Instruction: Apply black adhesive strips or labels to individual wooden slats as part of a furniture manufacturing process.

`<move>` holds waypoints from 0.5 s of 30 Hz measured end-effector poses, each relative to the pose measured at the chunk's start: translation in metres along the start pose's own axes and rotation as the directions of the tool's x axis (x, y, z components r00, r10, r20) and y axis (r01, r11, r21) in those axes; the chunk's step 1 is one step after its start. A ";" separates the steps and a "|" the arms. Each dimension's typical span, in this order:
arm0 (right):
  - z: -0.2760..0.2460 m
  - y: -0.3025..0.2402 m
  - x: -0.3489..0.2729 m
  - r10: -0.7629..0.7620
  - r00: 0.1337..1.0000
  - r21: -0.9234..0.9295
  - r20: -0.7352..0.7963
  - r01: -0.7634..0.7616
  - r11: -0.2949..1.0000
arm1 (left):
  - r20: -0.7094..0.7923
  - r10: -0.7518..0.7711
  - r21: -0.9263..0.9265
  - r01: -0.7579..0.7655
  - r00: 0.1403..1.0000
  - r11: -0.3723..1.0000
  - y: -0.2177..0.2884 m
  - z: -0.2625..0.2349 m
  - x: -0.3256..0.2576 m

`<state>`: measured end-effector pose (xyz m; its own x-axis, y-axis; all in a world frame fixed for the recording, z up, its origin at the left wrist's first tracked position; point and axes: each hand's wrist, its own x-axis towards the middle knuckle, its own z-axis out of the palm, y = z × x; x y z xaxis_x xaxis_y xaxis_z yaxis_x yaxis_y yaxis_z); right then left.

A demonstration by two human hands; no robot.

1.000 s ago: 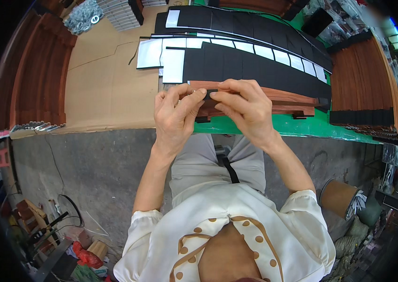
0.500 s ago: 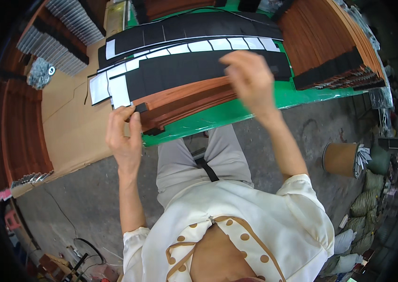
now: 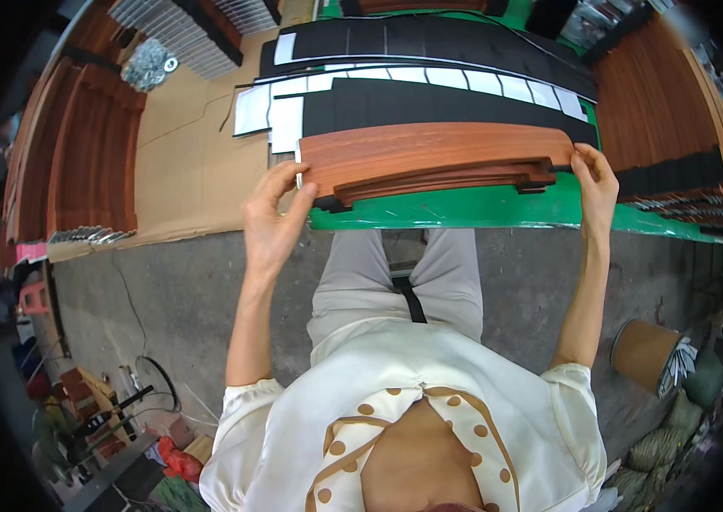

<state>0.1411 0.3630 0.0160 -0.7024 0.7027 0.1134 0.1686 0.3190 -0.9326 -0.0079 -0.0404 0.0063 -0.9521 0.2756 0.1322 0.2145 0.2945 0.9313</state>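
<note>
A long reddish-brown wood-look panel (image 3: 430,143), with a raised moulding along its near side and dark pads at its ends, is held over the green table near its front edge. My left hand (image 3: 274,205) pinches its left end between thumb and fingers. Its right end is between the thumb and fingers of my right hand (image 3: 594,175). Just behind the panel lie black strips (image 3: 447,101) in sheet form, with white backing strips (image 3: 310,83) showing at the left and between them.
Tall stacks of similar brown panels stand at the right (image 3: 660,111) and the left (image 3: 93,154). Brown cardboard (image 3: 182,136) covers the table's left part, with a clear plastic bag (image 3: 148,65) farther back. A drum-like bin (image 3: 647,352) stands on the floor at right.
My right hand has gone from above the panel's middle out to its right end and closed there. The panel has turned, showing more of its broad face. The whole view has shifted.
</note>
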 end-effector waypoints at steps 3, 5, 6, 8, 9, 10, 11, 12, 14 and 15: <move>0.015 0.008 -0.008 0.007 1.000 -0.020 -0.018 -0.008 1.000 | 0.013 0.142 0.175 -0.142 0.990 0.974 -0.009 0.001 -0.003; 0.022 0.023 -0.007 -0.059 0.998 -0.001 0.033 0.059 0.998 | 0.004 0.176 0.258 -0.171 0.984 0.951 -0.011 -0.006 -0.008; 0.018 0.034 -0.005 -0.105 0.994 -0.061 0.007 0.105 0.993 | 0.029 0.215 0.311 -0.214 0.976 0.926 -0.013 -0.005 -0.006; 0.012 0.048 -0.006 -0.113 0.993 -0.045 0.045 0.115 0.992 | 0.060 0.222 0.310 -0.229 0.973 0.923 -0.015 -0.002 -0.005; 0.006 0.058 -0.004 -0.132 0.989 -0.124 0.068 0.140 0.982 | 0.077 0.185 0.275 -0.199 0.980 0.941 -0.015 -0.003 -0.005; 0.003 0.058 -0.006 -0.084 0.992 -0.167 0.090 0.098 0.981 | 0.098 0.153 0.232 -0.172 0.983 0.957 -0.016 -0.004 -0.005; 0.001 0.058 -0.008 -0.069 0.993 -0.081 0.098 0.077 0.994 | 0.138 0.115 0.212 -0.142 0.984 0.967 -0.013 -0.007 -0.005; 0.001 0.056 -0.009 -0.068 0.992 -0.119 0.110 0.081 0.990 | 0.171 0.077 0.197 -0.110 0.982 0.974 -0.011 -0.015 -0.003; -0.007 0.066 -0.007 0.011 0.998 -0.053 0.067 -0.008 0.999 | 0.114 0.200 0.233 -0.222 0.973 0.947 -0.021 -0.044 0.003; -0.002 0.056 -0.010 -0.109 0.992 -0.147 -0.057 0.099 0.984 | 0.023 0.305 0.454 -0.282 0.952 0.845 -0.026 -0.068 0.009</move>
<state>0.1590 0.3749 -0.0372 -0.6763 0.6987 0.2332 0.1978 0.4772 -0.8562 -0.0366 -0.1081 0.0062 -0.8359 0.3734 0.4023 0.5487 0.5866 0.5957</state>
